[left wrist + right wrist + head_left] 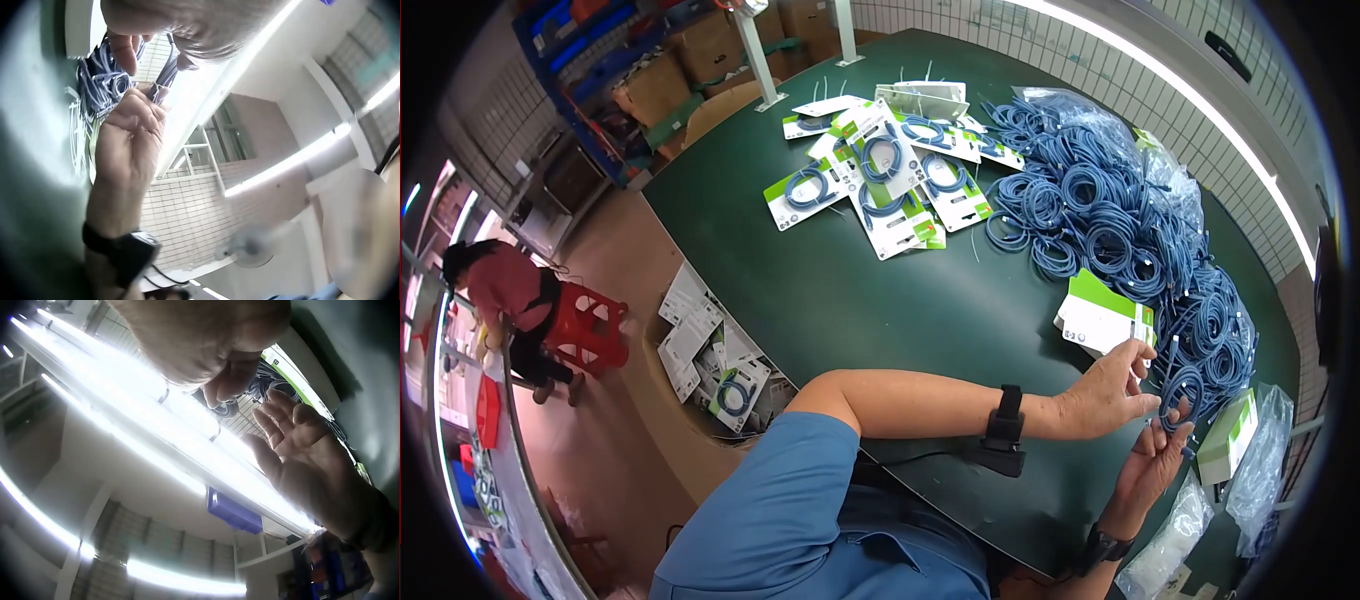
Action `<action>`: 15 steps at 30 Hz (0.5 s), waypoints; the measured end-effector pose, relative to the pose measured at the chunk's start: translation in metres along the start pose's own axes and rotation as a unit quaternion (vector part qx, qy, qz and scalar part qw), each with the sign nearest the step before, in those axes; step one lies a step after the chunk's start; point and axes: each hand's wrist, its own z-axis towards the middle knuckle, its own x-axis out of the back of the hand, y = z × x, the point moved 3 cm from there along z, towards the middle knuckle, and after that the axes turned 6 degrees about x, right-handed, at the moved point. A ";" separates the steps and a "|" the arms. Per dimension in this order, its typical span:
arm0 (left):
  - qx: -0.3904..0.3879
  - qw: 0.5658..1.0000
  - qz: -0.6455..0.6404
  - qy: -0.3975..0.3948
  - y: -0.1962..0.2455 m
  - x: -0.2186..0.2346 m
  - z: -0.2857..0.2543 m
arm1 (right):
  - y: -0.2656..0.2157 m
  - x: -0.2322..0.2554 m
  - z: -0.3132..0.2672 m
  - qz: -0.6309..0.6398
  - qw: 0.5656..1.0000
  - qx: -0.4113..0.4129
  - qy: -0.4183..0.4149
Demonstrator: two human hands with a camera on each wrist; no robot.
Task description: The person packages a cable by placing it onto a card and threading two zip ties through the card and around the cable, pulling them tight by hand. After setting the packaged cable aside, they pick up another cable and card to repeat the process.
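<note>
My right hand grips a small coil of blue cable at the right side of the table. In the left wrist view, the right hand pinches the strands of the coil between its fingers. The left hand hovers just left of the coil, its fingers apart and loosely bent. Nothing shows in the left hand in the right wrist view. Right above its fingertips lies a small stack of green-and-white cards.
A big heap of blue coiled cables covers the table's right side. Carded cables lie piled at the back. A box of cards stands beside the table's left edge. Plastic bags and a green-and-white box lie at right. A person is far left.
</note>
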 end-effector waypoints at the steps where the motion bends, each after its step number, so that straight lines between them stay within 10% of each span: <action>1: 0.083 0.995 -0.012 -0.056 -0.008 0.001 0.002 | -0.001 -0.002 0.000 0.001 1.000 0.004 0.008; 3: 0.257 0.946 -0.050 -0.192 -0.017 -0.010 -0.002 | -0.006 -0.010 -0.008 -0.036 0.999 0.000 0.010; 15: 0.322 0.925 -0.139 -0.149 -0.030 -0.021 -0.012 | 0.005 -0.036 -0.024 -0.082 0.991 -0.102 0.025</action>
